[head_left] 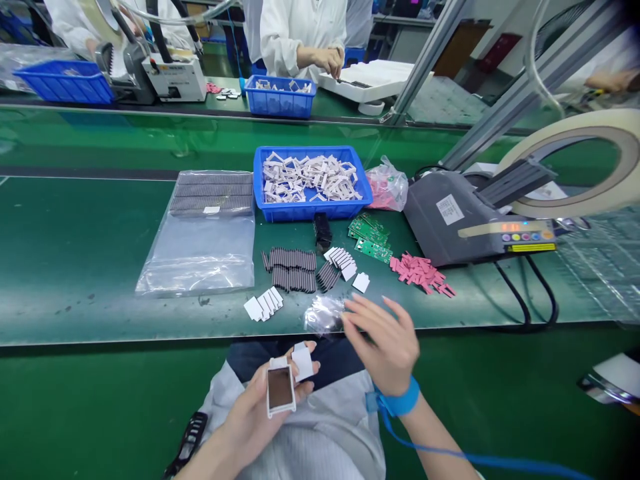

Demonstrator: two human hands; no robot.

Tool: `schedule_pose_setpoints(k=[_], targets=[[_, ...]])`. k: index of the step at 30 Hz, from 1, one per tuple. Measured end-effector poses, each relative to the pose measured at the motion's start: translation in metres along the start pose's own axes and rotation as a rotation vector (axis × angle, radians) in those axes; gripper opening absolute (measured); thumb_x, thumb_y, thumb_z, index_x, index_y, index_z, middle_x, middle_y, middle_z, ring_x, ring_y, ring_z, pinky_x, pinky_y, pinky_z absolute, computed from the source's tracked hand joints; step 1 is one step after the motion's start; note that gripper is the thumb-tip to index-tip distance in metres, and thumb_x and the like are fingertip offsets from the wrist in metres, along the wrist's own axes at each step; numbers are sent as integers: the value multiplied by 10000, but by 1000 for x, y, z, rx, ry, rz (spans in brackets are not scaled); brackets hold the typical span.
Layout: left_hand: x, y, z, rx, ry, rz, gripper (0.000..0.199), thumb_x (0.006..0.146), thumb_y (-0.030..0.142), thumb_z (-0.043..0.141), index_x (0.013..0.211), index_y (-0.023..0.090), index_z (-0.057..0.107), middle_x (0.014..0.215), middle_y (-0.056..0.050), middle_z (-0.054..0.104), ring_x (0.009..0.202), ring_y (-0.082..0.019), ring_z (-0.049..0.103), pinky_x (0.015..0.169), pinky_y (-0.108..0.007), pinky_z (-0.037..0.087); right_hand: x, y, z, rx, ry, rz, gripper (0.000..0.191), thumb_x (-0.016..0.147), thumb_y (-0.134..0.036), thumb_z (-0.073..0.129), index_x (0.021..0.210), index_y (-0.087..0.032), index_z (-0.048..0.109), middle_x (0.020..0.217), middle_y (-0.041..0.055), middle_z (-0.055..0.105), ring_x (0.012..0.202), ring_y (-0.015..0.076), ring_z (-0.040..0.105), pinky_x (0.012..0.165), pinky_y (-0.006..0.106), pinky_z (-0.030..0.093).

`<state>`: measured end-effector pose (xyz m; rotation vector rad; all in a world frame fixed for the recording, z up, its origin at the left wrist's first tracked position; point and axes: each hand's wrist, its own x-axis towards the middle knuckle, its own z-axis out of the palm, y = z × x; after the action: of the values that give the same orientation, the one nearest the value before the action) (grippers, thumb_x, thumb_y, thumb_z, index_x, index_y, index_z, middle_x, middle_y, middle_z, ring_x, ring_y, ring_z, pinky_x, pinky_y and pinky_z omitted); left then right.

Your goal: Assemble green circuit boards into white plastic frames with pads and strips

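Holding a small white rectangular frame (280, 390) with a dark brownish window facing up toward the camera, the left hand (250, 417) is closed around it with the fingers curled behind, firm but not tight, and a second white piece (303, 362) sits against the fingertips just beside the frame. That hold seems well judged, since it leaves the dark window uncovered and touches mostly the frame's edges and back. The right hand (385, 343) is open with its fingers spread, gripping nothing, and hangs just over the near edge of the green workbench (75, 267), close to a crumpled clear plastic bag (324, 315). A blue wrist strap (400, 398) circles that wrist, its blue cord (480, 460) trailing off to the right. Laid out on the bench, beyond the hands, are a stack of white cards (263, 304), dark ribbed strips (293, 268), green circuit boards (369, 230) and loose pink pieces (420, 272). Farther on sits a blue plastic tray (313, 213) heaped with pale pink parts (310, 179). A grey tape dispenser (450, 220) stands to the right, and a co-worker's hands (327, 60) work across the far bench.
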<state>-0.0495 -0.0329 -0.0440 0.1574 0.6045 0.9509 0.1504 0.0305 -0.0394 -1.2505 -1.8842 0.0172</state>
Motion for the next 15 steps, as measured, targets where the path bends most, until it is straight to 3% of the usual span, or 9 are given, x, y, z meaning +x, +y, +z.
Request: schedule_pose_setpoints(k=[3, 6, 9, 12, 15], targets=[[-2, 1, 1, -27, -56, -8, 357, 721, 487, 696, 901, 183, 748, 1269, -119, 616, 1103, -272, 594, 934, -352, 457, -11, 9, 13, -27, -93, -136, 242, 776, -85, 638, 928, -270, 677, 972, -12, 734, 932, 216, 693, 1069, 462, 293], [-2, 2, 2, -28, -84, 13, 342, 745, 479, 675, 885, 175, 747, 1259, -105, 627, 1145, -275, 573, 1034, -379, 385, -23, 0, 7, 108, -141, -30, 240, 769, -121, 651, 945, -281, 686, 960, -9, 737, 973, 244, 677, 1052, 502, 302], [2, 3, 8, 12, -58, 27, 357, 725, 500, 682, 860, 175, 743, 1187, -118, 657, 1161, -299, 550, 1064, -425, 331, -32, -21, -8, 405, -149, 277, 124, 828, -169, 594, 890, -250, 666, 824, 13, 736, 794, 194, 693, 781, 367, 512], [11, 1, 20, 109, -76, 31, 406, 675, 558, 692, 787, 171, 743, 1085, -137, 679, 1128, -337, 549, 986, -454, 386, -36, -38, -18, 777, -150, 696, 122, 915, -323, 502, 883, -224, 565, 720, 14, 684, 620, 141, 652, 537, 245, 511], [25, -5, 35, 197, -174, -1, 432, 591, 580, 737, 701, 163, 749, 1061, -151, 673, 1068, -362, 568, 882, -435, 446, -36, -45, -24, 1302, -259, 1110, 324, 858, -525, 541, 831, -202, 560, 688, 9, 652, 585, 123, 627, 518, 218, 506]])
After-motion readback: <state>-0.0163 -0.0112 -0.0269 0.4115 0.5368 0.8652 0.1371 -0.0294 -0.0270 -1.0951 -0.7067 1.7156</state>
